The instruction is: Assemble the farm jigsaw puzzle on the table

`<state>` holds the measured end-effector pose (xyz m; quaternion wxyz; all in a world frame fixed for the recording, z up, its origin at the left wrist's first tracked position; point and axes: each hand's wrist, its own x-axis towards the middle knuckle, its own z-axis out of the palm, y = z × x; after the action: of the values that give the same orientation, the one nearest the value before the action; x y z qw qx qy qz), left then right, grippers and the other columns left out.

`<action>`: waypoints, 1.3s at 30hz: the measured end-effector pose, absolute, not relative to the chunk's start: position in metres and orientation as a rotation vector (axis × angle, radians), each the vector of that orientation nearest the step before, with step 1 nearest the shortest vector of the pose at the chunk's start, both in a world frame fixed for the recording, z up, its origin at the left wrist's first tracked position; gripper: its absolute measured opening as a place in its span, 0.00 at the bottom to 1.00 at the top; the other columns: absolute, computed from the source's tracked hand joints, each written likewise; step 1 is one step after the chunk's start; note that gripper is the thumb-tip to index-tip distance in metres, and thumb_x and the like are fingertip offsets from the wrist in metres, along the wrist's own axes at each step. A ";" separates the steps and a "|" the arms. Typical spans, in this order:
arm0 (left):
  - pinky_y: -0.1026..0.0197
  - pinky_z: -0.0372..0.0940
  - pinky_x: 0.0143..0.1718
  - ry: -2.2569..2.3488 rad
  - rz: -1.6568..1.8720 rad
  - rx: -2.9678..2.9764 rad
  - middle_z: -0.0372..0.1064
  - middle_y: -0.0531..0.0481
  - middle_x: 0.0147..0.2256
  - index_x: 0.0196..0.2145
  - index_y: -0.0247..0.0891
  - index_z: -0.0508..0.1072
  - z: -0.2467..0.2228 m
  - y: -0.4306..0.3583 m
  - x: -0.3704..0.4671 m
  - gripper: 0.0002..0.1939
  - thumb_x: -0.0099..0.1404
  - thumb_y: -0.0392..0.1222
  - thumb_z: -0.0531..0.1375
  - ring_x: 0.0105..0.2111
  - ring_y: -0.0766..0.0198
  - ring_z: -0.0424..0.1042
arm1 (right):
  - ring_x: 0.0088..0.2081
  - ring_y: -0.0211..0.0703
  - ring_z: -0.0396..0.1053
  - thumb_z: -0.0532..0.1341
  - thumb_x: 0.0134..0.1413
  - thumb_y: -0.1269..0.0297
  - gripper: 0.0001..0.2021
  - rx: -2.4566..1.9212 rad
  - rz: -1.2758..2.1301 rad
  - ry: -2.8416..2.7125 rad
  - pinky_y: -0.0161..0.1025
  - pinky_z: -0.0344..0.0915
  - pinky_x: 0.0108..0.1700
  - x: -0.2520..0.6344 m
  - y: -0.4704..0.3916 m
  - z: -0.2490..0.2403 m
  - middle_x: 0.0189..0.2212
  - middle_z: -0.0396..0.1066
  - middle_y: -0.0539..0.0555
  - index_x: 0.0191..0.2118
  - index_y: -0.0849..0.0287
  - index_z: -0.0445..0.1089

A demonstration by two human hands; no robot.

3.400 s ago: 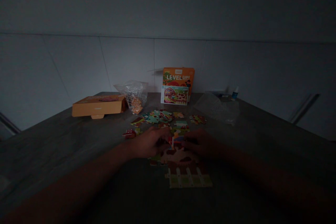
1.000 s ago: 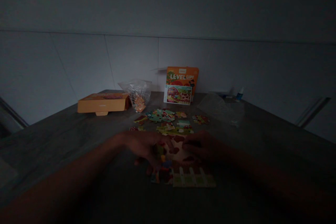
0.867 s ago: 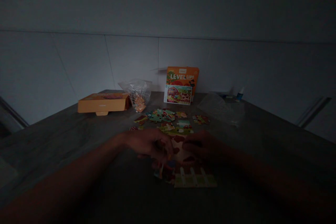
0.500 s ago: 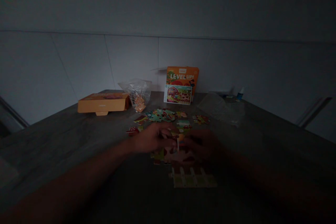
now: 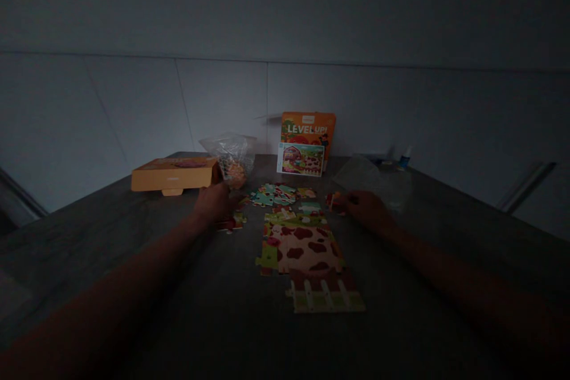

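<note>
A partly joined jigsaw puzzle lies on the table, showing a spotted cow with a white fence below it. My left hand is off to its left, beside a few loose puzzle pieces; its fingers are too dark and blurred to read. On the other side, my right hand has its fingertips closed on a red and orange puzzle piece, over the small group at the right. A heap of loose puzzle pieces lies between the hands, behind the joined part.
An orange box lies at the left, next to a clear bag of orange pieces. A picture card leans on an upright orange box. Clear plastic and a small bottle are at the right.
My hands have parted from above the joined puzzle, where they held a small piece together. The left went left and the right went right, uncovering the cow.
</note>
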<state>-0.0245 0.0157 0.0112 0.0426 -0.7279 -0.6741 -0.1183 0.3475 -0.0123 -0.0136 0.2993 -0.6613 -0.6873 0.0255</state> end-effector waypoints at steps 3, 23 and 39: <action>0.54 0.65 0.42 -2.024 -0.257 -2.231 0.76 0.34 0.38 0.38 0.33 0.78 0.004 0.017 -0.023 0.26 0.65 0.61 0.54 0.42 0.46 0.75 | 0.31 0.45 0.72 0.59 0.57 0.53 0.17 -1.792 0.108 -1.817 0.38 0.57 0.30 0.347 -0.008 -0.017 0.29 0.76 0.57 0.31 0.61 0.78; 0.52 0.63 0.44 -1.999 -0.276 -2.279 0.76 0.35 0.42 0.41 0.35 0.76 0.004 0.017 -0.023 0.23 0.63 0.59 0.58 0.44 0.45 0.74 | 0.32 0.43 0.71 0.61 0.54 0.62 0.09 -1.738 0.138 -1.895 0.36 0.57 0.32 0.337 -0.014 -0.018 0.31 0.77 0.54 0.32 0.58 0.78; 0.58 0.65 0.49 -1.110 -1.073 -3.283 0.76 0.48 0.44 0.42 0.40 0.78 0.002 -0.052 0.057 0.09 0.65 0.37 0.61 0.45 0.59 0.74 | 0.25 0.36 0.63 0.55 0.61 0.53 0.18 -1.113 0.437 -2.251 0.34 0.55 0.29 0.282 -0.076 -0.002 0.22 0.69 0.50 0.33 0.62 0.73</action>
<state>0.0572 -0.0524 0.0019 -0.2407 -0.8783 -0.2971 -0.2870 0.2820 -0.0759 -0.0019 0.2922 -0.4176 -0.8447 0.1638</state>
